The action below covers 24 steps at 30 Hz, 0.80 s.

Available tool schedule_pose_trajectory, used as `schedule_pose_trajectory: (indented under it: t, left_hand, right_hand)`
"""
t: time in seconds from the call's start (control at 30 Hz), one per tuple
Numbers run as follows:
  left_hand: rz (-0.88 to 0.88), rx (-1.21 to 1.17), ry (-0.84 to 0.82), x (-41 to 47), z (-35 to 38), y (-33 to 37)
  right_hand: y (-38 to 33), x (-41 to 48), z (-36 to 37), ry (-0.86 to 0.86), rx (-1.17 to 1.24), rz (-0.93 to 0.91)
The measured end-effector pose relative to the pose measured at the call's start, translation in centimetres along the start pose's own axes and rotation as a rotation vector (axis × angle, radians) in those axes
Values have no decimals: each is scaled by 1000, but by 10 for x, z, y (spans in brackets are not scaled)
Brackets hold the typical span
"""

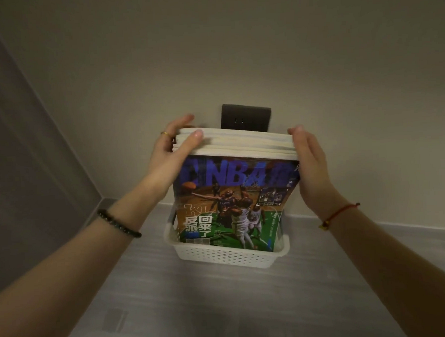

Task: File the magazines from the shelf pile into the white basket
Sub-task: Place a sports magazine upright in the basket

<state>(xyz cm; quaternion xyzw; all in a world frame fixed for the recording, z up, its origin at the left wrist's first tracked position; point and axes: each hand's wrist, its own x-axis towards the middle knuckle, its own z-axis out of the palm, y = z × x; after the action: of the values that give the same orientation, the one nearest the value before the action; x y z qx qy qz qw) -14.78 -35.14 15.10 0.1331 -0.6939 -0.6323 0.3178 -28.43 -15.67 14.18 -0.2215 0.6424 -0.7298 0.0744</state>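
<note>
Several magazines (233,203) stand upright in a white perforated basket (228,254) on the grey shelf surface against the wall. The front cover shows a basketball scene with blue letters. My left hand (173,151) grips the stack's upper left corner, thumb across the front and fingers behind. My right hand (310,163) lies flat against the stack's right edge, fingers straight and pointing up. The white page edges (238,143) of the stack face upward between both hands.
A dark wall socket plate (246,119) sits on the beige wall just behind the magazines. A grey side wall (30,157) closes the space on the left. The shelf surface (223,305) extends toward me in front of the basket.
</note>
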Motion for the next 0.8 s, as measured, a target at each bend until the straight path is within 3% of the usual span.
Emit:
schedule_pose_trajectory:
  t: [0.13,0.27,0.37,0.47,0.57,0.63,0.7,0.8]
  left_hand:
    - [-72,44,130,20,6,1]
    - [-76,71,226,26,5,-2]
    - [-71,51,327,11,12,-3]
    - [-35,-79,667,-24,18,-10]
    - [-262,-189,955,-75,27,-29]
    - [-561,-250,920,-111,41,-45]
    - [-816,-353,747,-136,60,-52]
    - [-976,-521,589,-143,86,-61]
  right_hand:
    - [-7,9,14,100,-84,75]
    - [0,-8,-2,-189,-110,24]
    - [14,-14,-14,-328,-284,49]
    - [20,-12,-14,-281,-331,86]
    - [23,-12,-12,-248,-325,22]
    - [27,-18,-10,-222,-279,6]
    - [36,-25,-11,-213,-250,17]
    - [50,-27,-15,-242,-344,-14]
